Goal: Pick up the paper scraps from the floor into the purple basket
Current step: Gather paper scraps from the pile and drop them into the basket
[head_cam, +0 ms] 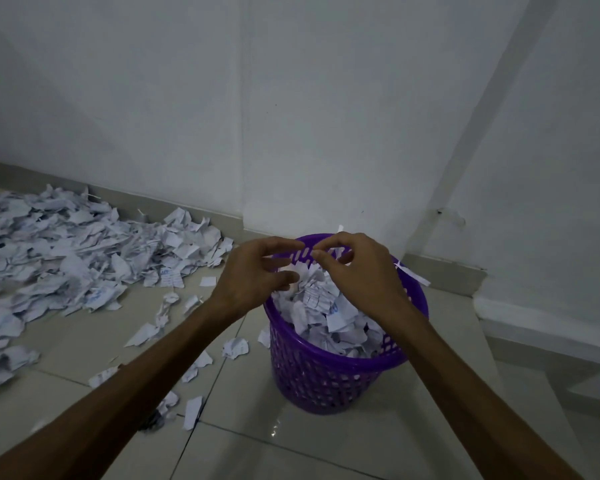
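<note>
Head view is showing both hands, left hand (253,271) and right hand (357,268), hovering loose-fingered and empty over the purple basket (329,379), while the scrap pile (66,258) is lying well off toward the left hand's side.

Purple basket (329,375): round plastic bin with lattice-cut sides and a solid rim, standing upright on the tiled floor near the wall corner. It is filled almost to the rim with torn white paper, some pieces showing blue handwriting; one strip hangs over the far right edge of the rim.

Paper scraps (66,251): torn and crumpled white pieces, many with blue ink, heaped in a broad pile on the floor along the wall, well to the left of the basket. Loose single scraps (235,348) lie scattered on the tiles between pile and basket, the nearest just beside its left wall.
</note>
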